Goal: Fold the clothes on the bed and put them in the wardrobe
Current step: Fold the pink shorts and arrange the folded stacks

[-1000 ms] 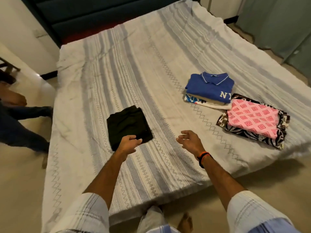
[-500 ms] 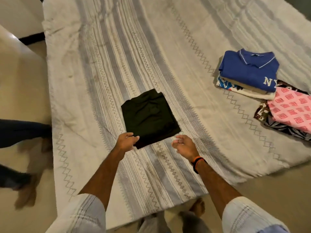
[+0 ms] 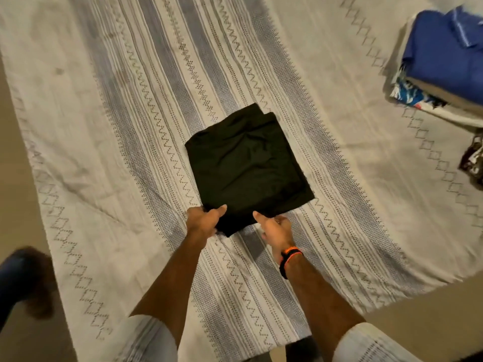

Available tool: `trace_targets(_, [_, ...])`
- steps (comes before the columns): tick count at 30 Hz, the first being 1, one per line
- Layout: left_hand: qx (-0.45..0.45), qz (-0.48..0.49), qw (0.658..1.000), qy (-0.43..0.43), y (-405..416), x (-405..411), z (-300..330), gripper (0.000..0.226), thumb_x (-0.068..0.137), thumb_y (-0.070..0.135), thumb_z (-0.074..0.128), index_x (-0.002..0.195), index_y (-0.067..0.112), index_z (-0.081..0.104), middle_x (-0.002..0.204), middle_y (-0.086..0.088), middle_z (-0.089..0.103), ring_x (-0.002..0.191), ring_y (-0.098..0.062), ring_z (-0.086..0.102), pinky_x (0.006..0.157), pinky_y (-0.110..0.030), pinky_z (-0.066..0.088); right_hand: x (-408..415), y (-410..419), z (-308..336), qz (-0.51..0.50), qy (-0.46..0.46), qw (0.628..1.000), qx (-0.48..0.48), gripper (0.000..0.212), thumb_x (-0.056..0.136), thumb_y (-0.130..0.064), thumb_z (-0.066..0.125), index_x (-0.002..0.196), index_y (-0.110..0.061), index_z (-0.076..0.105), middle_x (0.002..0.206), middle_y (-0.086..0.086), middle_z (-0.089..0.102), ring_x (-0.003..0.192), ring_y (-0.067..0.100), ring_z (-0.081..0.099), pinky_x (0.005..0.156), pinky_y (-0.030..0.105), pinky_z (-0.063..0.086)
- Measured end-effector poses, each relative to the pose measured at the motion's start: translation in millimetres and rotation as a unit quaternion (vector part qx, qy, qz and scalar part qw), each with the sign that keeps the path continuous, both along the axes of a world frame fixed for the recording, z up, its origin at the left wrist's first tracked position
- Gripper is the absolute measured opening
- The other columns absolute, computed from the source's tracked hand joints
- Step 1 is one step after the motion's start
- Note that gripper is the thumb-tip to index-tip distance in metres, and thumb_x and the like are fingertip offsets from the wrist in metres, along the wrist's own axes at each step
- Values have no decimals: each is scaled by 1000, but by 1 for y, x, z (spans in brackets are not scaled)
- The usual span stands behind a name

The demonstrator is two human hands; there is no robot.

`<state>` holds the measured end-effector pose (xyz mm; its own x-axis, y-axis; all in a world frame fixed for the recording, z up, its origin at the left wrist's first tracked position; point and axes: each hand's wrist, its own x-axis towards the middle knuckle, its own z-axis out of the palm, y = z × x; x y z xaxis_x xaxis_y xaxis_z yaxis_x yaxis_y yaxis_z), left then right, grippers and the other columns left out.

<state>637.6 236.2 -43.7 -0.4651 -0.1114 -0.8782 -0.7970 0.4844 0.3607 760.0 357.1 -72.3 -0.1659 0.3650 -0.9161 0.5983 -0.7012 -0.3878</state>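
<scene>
On the striped bedspread (image 3: 130,105) I see the folded black garment (image 3: 248,163) lying flat mid-bed. My left hand (image 3: 202,222) grips its near edge, thumb on top, fingers curled under. My right hand (image 3: 275,229) pinches that same edge just beside it, an orange-and-black band (image 3: 289,259) on the wrist. Well apart at far right sits a stack topped by a blue polo shirt (image 3: 444,56).

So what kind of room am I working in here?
Most likely a bedroom at home. A bed covered by a white sheet with grey woven stripes fills the view, a folded black garment lies on it, and a pile of folded clothes topped by a blue polo shirt sits at the right.
</scene>
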Motion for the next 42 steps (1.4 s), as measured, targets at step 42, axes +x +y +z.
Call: trace_targets(42, [233,-67,970,2,82,119,156,36,77,-10,71,108,7,61,96,-10,69,87,-25,66,69,-34,56,196,102,191,-63,72,992,87,37,83,-2,65,117,-15,63,112,7,69,102,31,65,95,44,52])
